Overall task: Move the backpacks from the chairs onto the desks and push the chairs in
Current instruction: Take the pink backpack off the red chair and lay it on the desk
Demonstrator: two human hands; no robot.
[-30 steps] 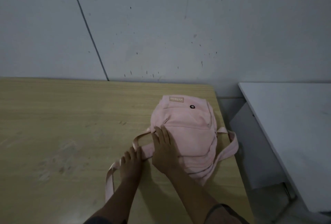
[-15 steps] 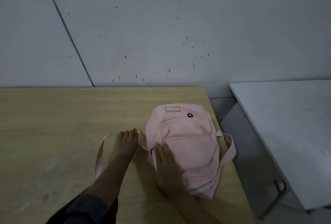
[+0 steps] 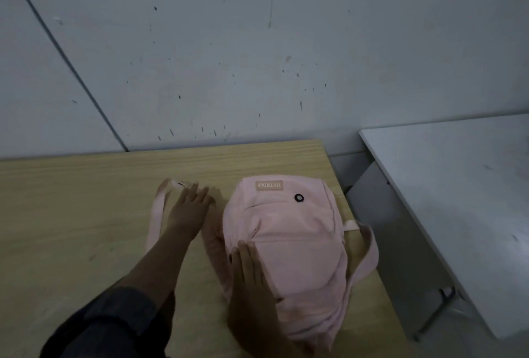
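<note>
Flanking the pink backpack point(image 3: 289, 231) on the wooden desk point(image 3: 71, 214), both flat hands point(image 3: 187, 211) hold nothing, white desk point(image 3: 458, 200) nearby.

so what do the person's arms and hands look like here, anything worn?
Both hands, left hand and right hand, are bare: no gloves, rings or watch visible. The left forearm wears a dark grey sleeve pushed up partway. The right arm's sleeve isn't in frame.
</note>
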